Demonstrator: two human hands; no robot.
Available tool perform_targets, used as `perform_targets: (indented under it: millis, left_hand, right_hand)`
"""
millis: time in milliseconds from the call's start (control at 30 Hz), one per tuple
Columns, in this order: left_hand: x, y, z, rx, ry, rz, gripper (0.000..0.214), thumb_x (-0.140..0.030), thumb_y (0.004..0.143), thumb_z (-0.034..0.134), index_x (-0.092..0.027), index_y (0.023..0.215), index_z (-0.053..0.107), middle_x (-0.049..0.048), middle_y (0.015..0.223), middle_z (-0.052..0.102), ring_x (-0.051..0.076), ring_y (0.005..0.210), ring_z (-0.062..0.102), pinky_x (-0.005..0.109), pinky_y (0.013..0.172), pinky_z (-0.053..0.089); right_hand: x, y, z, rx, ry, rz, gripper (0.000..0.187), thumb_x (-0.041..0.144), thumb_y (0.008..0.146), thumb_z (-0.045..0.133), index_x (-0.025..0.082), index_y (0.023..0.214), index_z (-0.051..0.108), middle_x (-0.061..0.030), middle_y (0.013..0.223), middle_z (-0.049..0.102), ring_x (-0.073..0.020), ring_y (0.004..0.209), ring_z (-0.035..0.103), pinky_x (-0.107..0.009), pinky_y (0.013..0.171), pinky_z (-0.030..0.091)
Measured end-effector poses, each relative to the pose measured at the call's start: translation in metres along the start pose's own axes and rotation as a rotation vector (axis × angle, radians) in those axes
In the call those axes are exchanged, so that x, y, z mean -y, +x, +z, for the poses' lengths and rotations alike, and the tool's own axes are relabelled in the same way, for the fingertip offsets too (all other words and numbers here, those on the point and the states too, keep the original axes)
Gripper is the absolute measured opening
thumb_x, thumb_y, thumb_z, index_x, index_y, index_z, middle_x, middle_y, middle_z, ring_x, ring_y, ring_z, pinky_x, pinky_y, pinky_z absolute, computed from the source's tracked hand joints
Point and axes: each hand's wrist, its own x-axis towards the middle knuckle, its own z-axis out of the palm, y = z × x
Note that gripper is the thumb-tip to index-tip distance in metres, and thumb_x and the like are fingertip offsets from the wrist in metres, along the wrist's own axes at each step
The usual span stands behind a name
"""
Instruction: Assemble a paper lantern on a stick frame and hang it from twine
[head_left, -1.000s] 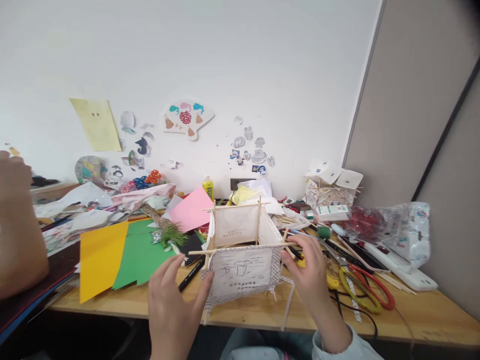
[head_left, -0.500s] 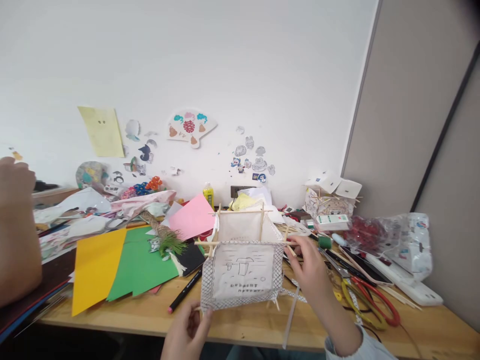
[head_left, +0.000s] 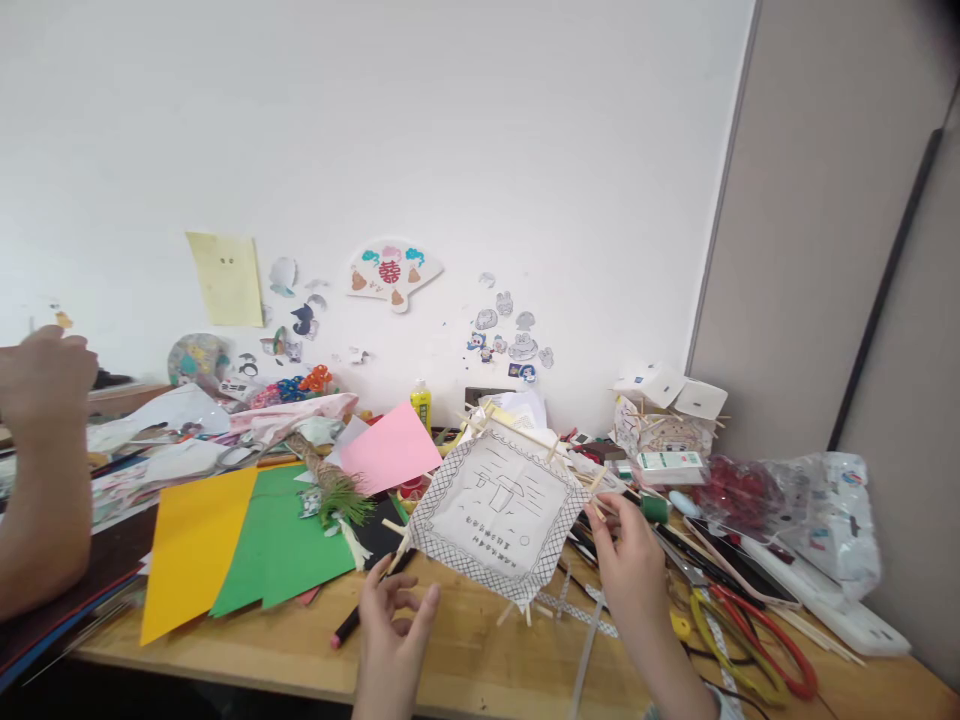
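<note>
White panels on thin wooden sticks: the box frame (head_left: 499, 510) is at centre, just below mid-frame, tilted, with the drawn panel facing the camera and one corner pointing down. Right hand (head_left: 634, 560), lower right of centre: grip pinches a stick end at the panel's right corner. Left hand (head_left: 396, 640), bottom centre: grip spread, thumb apart from fingers, just beside the frame's lower-left stick ends; contact there, can't tell. Black pen (head_left: 351, 627) lies on the wooden tabletop (head_left: 487, 665), left of that hand. Yellow card (head_left: 191, 545) and green card (head_left: 289, 545) at lower left, pink sheet (head_left: 390, 447) above and right of them. Lower right: red-handled scissors (head_left: 802, 665), with a plastic bag (head_left: 847, 520) above. Another person's forearm (head_left: 45, 490) at left edge.
</note>
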Motion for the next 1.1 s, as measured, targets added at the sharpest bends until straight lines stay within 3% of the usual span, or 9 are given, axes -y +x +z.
perform_targets:
  millis: [133, 300, 467, 633, 700, 800, 900, 967, 1100]
  left_hand:
    - [-0.011, 0.022, 0.009, 0.159, -0.089, -0.048, 0.069, -0.064, 0.065, 0.065, -0.02, 0.115, 0.046, 0.0094, 0.1, 0.061, 0.02, 0.08, 0.063, 0.027, 0.055, 0.051]
    - [-0.038, 0.048, 0.01, 0.212, -0.053, 0.018, 0.049, -0.06, 0.064, 0.069, -0.018, 0.086, 0.057, 0.0051, 0.078, 0.065, 0.017, 0.064, 0.061, 0.025, 0.051, 0.049]
    - [-0.056, 0.068, 0.005, 0.192, 0.045, 0.143, 0.04, -0.054, 0.064, 0.071, -0.018, 0.079, 0.059, 0.0021, 0.073, 0.062, 0.015, 0.062, 0.058, 0.024, 0.051, 0.048]
    - [-0.069, 0.078, 0.008, 0.284, 0.187, 0.316, 0.025, -0.043, 0.067, 0.069, -0.019, 0.072, 0.063, -0.0006, 0.07, 0.056, 0.012, 0.06, 0.051, 0.022, 0.052, 0.045]
    - [-0.07, 0.074, 0.01, 0.318, 0.232, 0.365, 0.02, -0.039, 0.069, 0.067, -0.019, 0.07, 0.062, -0.0013, 0.066, 0.054, 0.012, 0.058, 0.049, 0.022, 0.05, 0.044]
    - [-0.069, 0.065, 0.013, 0.365, 0.284, 0.421, 0.014, -0.033, 0.071, 0.063, -0.02, 0.068, 0.061, -0.0009, 0.066, 0.055, 0.012, 0.057, 0.05, 0.022, 0.05, 0.043]
    - [-0.069, 0.058, 0.014, 0.423, 0.326, 0.472, 0.01, -0.03, 0.071, 0.061, -0.021, 0.069, 0.061, 0.0001, 0.069, 0.058, 0.012, 0.057, 0.05, 0.022, 0.05, 0.042]
    - [-0.07, 0.056, 0.015, 0.441, 0.353, 0.503, 0.009, -0.029, 0.071, 0.061, -0.021, 0.068, 0.061, 0.0004, 0.069, 0.058, 0.012, 0.055, 0.049, 0.023, 0.048, 0.041]
    - [-0.072, 0.058, 0.015, 0.412, 0.416, 0.567, 0.007, -0.027, 0.071, 0.06, -0.021, 0.066, 0.061, 0.0013, 0.072, 0.059, 0.012, 0.057, 0.049, 0.023, 0.049, 0.039]
  right_hand:
    - [-0.012, -0.011, 0.002, 0.023, 0.025, 0.127, 0.046, 0.061, 0.084, 0.044, 0.019, 0.094, 0.061, -0.0124, 0.091, 0.069, -0.0263, 0.079, 0.064, -0.039, 0.069, 0.05]
    - [-0.015, -0.026, 0.007, 0.045, 0.115, 0.337, 0.048, 0.062, 0.076, 0.051, 0.018, 0.09, 0.061, -0.013, 0.087, 0.07, -0.0274, 0.076, 0.066, -0.037, 0.064, 0.051]
    - [-0.018, -0.055, 0.024, 0.116, 0.303, 0.472, 0.044, 0.053, 0.074, 0.057, 0.017, 0.098, 0.06, -0.0148, 0.099, 0.071, -0.0283, 0.089, 0.068, -0.038, 0.074, 0.055]
    - [-0.044, -0.09, 0.032, 0.265, 0.41, 0.561, 0.046, 0.043, 0.069, 0.06, 0.015, 0.106, 0.06, -0.0169, 0.113, 0.067, -0.0265, 0.091, 0.069, -0.036, 0.078, 0.057]
    - [-0.051, -0.093, 0.022, 0.27, 0.333, 0.525, 0.043, 0.041, 0.07, 0.059, 0.016, 0.104, 0.06, -0.0156, 0.109, 0.069, -0.0237, 0.079, 0.07, -0.034, 0.069, 0.058]
    - [-0.044, -0.077, -0.002, 0.187, 0.109, 0.346, 0.037, 0.043, 0.076, 0.058, 0.019, 0.104, 0.06, -0.0122, 0.1, 0.069, -0.0198, 0.063, 0.064, -0.034, 0.058, 0.055]
    - [-0.024, -0.045, -0.019, 0.118, -0.035, 0.076, 0.042, 0.045, 0.079, 0.06, 0.021, 0.113, 0.055, -0.0122, 0.111, 0.062, -0.0245, 0.085, 0.063, -0.043, 0.075, 0.054]
    - [-0.012, -0.022, -0.019, 0.126, -0.042, -0.072, 0.047, 0.044, 0.079, 0.062, 0.022, 0.119, 0.051, -0.0132, 0.119, 0.058, -0.0285, 0.103, 0.057, -0.049, 0.087, 0.049]
    - [-0.005, 0.007, -0.001, 0.189, 0.041, -0.151, 0.047, 0.042, 0.08, 0.064, 0.022, 0.12, 0.049, -0.0124, 0.121, 0.056, -0.028, 0.111, 0.053, -0.047, 0.091, 0.047]
